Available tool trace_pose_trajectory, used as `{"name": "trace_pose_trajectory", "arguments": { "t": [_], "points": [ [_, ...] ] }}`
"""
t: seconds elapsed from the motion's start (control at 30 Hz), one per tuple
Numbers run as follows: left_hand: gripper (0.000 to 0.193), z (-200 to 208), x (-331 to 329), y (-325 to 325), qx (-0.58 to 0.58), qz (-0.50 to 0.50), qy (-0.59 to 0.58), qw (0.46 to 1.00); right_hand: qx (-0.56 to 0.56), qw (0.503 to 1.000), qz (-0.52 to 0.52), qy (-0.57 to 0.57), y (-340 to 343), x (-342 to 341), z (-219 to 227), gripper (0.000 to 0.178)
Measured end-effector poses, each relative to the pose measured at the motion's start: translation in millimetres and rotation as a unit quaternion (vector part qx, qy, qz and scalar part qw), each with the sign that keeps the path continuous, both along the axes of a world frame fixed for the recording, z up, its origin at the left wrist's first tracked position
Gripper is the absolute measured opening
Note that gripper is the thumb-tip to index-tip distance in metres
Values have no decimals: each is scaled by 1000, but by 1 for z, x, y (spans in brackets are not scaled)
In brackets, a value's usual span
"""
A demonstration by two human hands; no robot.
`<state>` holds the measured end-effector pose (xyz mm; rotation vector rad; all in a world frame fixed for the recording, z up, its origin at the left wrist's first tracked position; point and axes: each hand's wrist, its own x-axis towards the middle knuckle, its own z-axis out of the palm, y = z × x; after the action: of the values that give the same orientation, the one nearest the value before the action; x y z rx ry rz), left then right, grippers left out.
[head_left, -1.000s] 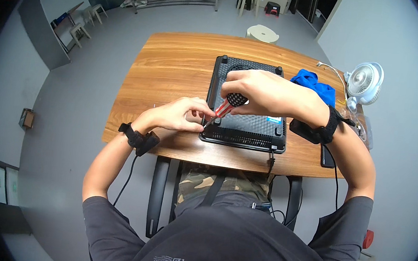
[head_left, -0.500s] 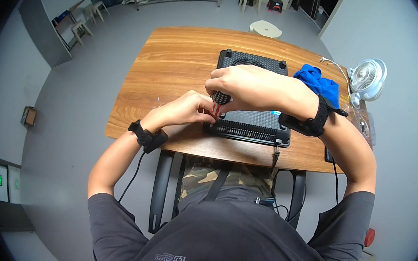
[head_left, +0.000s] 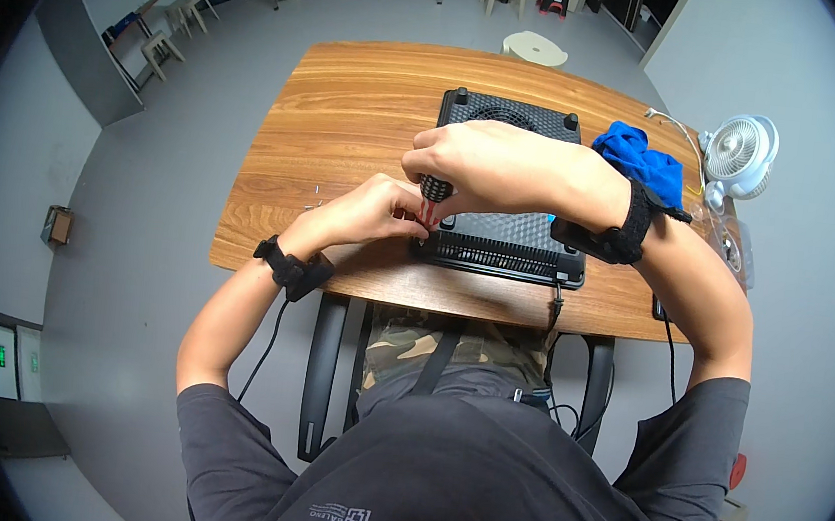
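Note:
A black slab-shaped device (head_left: 516, 232), with a textured face, a round fan grille and corner feet, lies on the wooden table. It looks like a laptop cooling pad turned over. My right hand (head_left: 467, 160) is wrapped from above round the dark, knobbly handle of a screwdriver (head_left: 434, 190), which has red below the grip. The screwdriver stands nearly upright over the device's near left corner. Low on it, the thumb and fingers of my left hand (head_left: 374, 206) pinch the tool near its tip. Whether a screw sits under the tip is too small to tell.
Small screw-like metal bits (head_left: 317, 191) lie left of the device on the table (head_left: 278, 147). A blue cloth (head_left: 638, 161) sits to the right, with a white fan (head_left: 739, 156) beyond it. A cable (head_left: 557, 299) hangs from the device's near edge.
The view has shifted slightly. My right hand and the screwdriver handle have turned a little, and both hands stay at the same corner of the device.

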<state>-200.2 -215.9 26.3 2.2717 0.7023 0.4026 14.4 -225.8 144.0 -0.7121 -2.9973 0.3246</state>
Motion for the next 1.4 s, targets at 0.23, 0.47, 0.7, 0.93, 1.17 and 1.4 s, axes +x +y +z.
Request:
{"name": "trace_pose_trajectory", "arguments": {
  "t": [0.23,0.47,0.7,0.93,1.17,1.4],
  "points": [
    [17,-1,0,-2,2,17,24,1000,4,1000,15,-12,2,-2,-5,38],
    [18,-7,-2,-1,8,26,29,999,13,1000,13,-15,3,-6,-14,36],
    [32,15,0,-1,-94,90,-36,991,-9,1000,20,0,4,-11,-21,34],
    [30,14,3,1,-118,112,-65,985,7,999,-13,-32,3,-16,-18,28],
    [28,5,-1,3,-146,100,-127,976,-39,993,-96,-57,-1,-26,-10,23],
    [22,-5,-9,17,-141,44,-61,987,-13,996,-65,-63,-4,-10,11,26]
  ]
}}
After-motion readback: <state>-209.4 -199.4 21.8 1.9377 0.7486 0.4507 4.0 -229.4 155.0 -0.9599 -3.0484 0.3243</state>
